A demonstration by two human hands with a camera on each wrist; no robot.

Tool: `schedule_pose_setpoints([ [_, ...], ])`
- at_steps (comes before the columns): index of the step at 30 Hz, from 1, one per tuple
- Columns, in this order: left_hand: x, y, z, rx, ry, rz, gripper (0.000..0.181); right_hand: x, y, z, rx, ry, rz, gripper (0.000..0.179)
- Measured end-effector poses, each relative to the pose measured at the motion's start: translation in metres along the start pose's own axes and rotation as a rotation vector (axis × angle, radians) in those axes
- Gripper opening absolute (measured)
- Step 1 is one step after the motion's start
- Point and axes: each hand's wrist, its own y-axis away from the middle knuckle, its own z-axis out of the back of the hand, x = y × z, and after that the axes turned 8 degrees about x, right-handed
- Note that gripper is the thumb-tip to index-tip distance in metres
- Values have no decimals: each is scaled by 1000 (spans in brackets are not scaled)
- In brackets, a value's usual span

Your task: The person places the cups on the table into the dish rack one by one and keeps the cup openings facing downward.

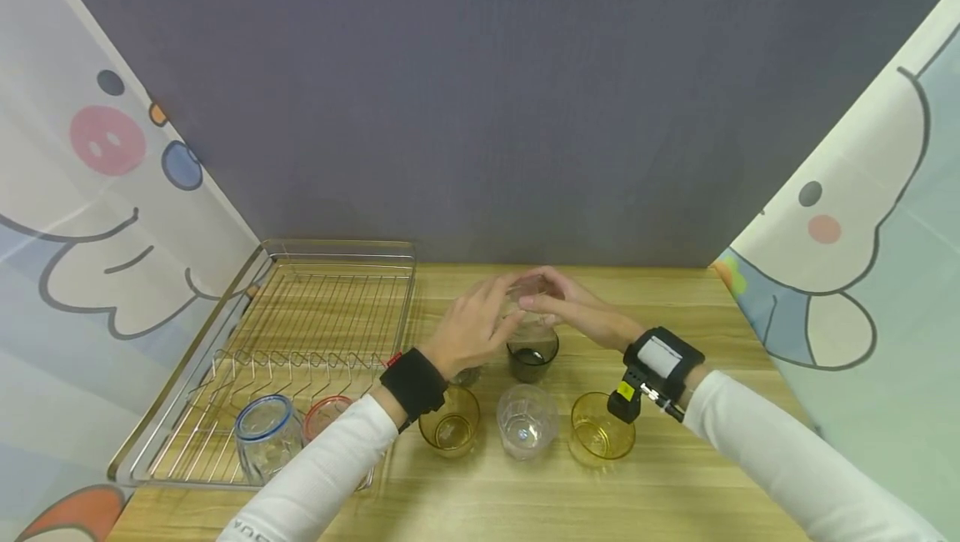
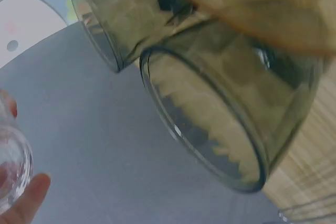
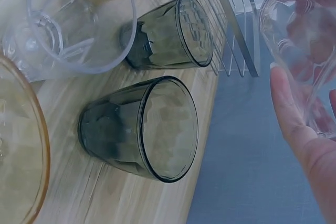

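Note:
Between my two hands, raised over the far part of the table, is a clear glass (image 3: 294, 40). My left hand (image 1: 476, 325) holds it from the left, and my right hand (image 1: 581, 308) grips its other side with thumb and fingers. Much of the glass is hidden behind the fingers in the head view. Below the hands stands a smoky grey-green glass (image 1: 532, 363). A second smoky glass (image 3: 163, 38) stands near it, mostly covered by my left hand in the head view.
Nearer stand an amber glass (image 1: 450, 425), a clear tumbler (image 1: 527, 425) and another amber glass (image 1: 602, 434). At left a wire rack (image 1: 337, 308) holds a blue-rimmed glass (image 1: 266, 438) and a red-rimmed one (image 1: 322, 415), partly behind my left sleeve. A grey panel (image 1: 525, 108) rises behind the table.

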Motion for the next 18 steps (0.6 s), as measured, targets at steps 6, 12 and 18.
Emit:
schedule_pose_setpoints([
  [6, -5, 3, -10, -224, 175, 107, 47, 1, -3, -3, 7, -38, 15, 52],
  [12, -14, 4, -14, -370, 656, 406, 28, 4, -6, -9, -8, -65, 17, 53],
  [18, -21, 0, -12, -347, 1149, 707, 36, 1, -8, -12, -33, -62, 15, 56],
])
